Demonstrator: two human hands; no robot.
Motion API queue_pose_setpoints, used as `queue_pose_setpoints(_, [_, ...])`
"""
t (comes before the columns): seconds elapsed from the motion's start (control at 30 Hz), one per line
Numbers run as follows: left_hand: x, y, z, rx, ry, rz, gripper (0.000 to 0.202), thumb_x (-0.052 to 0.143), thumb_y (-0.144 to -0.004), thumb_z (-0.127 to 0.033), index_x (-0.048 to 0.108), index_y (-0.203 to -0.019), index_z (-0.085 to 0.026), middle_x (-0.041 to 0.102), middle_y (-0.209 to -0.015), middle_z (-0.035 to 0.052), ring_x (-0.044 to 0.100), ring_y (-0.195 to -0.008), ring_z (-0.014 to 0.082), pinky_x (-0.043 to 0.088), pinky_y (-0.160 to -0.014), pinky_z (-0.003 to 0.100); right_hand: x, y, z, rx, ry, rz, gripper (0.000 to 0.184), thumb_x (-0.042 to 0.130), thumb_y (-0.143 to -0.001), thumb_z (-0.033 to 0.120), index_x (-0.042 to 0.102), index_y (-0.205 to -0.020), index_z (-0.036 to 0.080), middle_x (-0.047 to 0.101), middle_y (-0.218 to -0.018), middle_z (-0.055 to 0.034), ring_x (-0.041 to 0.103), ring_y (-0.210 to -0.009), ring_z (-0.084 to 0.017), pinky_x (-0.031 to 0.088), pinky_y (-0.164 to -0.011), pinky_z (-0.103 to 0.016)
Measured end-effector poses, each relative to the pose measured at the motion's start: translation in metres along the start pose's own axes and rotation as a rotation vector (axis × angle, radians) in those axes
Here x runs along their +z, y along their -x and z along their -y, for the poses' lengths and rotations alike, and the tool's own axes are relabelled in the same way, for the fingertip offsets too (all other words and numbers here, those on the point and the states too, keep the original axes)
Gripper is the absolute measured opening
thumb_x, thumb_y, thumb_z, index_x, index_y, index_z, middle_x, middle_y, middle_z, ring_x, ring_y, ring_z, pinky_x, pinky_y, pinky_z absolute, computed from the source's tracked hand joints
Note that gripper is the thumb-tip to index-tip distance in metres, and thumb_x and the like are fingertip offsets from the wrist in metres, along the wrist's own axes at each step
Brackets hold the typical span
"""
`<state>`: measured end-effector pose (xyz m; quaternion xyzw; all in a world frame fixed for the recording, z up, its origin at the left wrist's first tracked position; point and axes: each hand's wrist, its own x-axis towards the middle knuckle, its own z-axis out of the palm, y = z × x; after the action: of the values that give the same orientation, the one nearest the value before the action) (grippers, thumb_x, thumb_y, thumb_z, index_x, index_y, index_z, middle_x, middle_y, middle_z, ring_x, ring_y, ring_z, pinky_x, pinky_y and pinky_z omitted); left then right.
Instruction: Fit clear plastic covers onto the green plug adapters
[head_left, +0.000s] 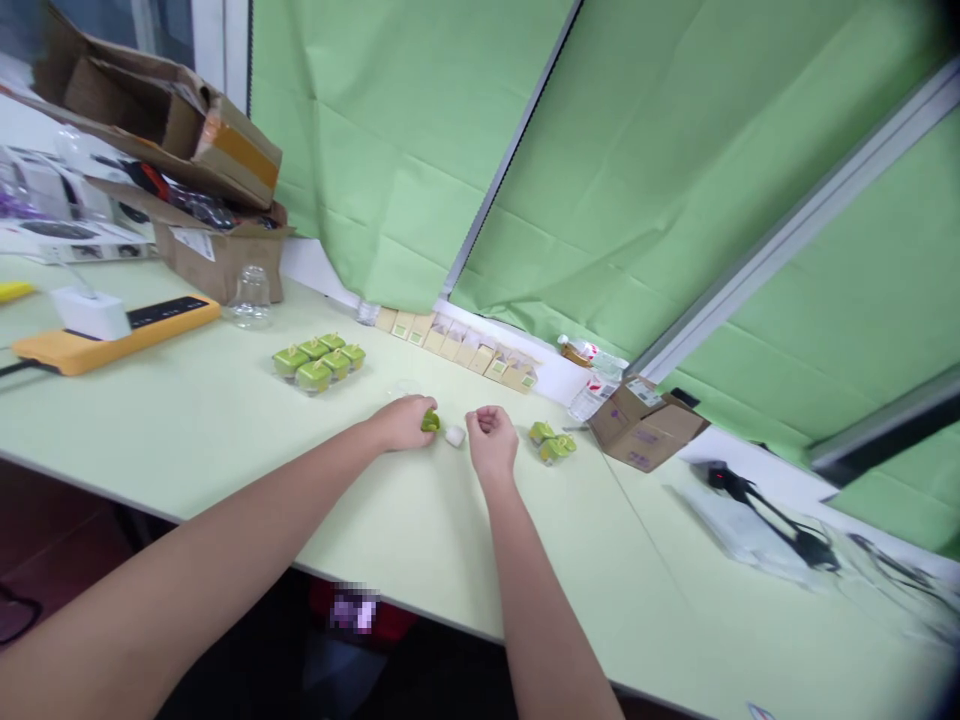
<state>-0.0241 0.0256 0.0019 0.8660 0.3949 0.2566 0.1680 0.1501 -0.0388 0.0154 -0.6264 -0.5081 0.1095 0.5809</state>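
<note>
My left hand [405, 423] is closed around a small green piece [430, 421], whose exact kind I cannot make out. Just right of it, a small white rounded block [454, 436] lies between my two hands. My right hand [493, 437] is held with thumb and fingertips pinched together beside the white block; whatever is between them is too small to see. Near the right hand stands a small group of green-topped clear containers [552, 442]. A larger group of green-topped containers [319, 362] sits to the left. Behind my left hand is a faint clear plastic piece [406, 387].
A row of small beige boxes [457, 345] lines the wall. Open cardboard boxes [217, 255] and a clear jar [251, 297] stand left, near an orange power strip [112, 335]. Rightward are plastic bottles [592, 396], a cardboard box [645, 425] and black cables [780, 520]. The table's front edge is close.
</note>
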Motion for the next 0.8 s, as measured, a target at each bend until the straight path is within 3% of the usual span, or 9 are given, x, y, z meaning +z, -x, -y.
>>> queue_pose_setpoints(0.17, [-0.003,0.0,-0.007,0.066,0.057,-0.102,0.037,0.065,-0.071,-0.033,0.063,-0.107,-0.022,0.066,-0.107,0.0073,0.064,-0.096,0.024,0.049,-0.081,0.031,0.001,0.001,0.002,-0.028,-0.054,0.05,0.022,0.063,-0.075,0.037,0.065,-0.087,0.018,0.07,-0.082,-0.0046,0.066,-0.072,-0.017,0.054,-0.074,-0.031])
queue_pose_setpoints(0.47, [-0.005,-0.001,-0.017,0.298,0.203,-0.265,0.039,0.06,-0.077,-0.016,0.059,-0.116,-0.022,0.058,-0.113,0.0064,0.062,-0.1,0.0191,0.05,-0.09,0.03,0.004,0.01,0.008,-0.144,-0.063,0.154,0.022,0.062,-0.078,0.034,0.072,-0.09,0.019,0.073,-0.091,-0.0062,0.067,-0.081,-0.018,0.054,-0.078,-0.031])
queue_pose_setpoints(0.8, [-0.002,0.004,-0.031,0.356,0.152,-0.296,0.044,0.055,-0.079,-0.01,0.057,-0.121,-0.024,0.055,-0.122,0.006,0.061,-0.078,0.0127,0.05,-0.072,0.026,0.0,0.018,0.027,-0.252,0.218,0.066,0.02,0.057,-0.082,0.035,0.073,-0.085,0.023,0.072,-0.083,-0.0002,0.058,-0.067,-0.016,0.046,-0.071,-0.028])
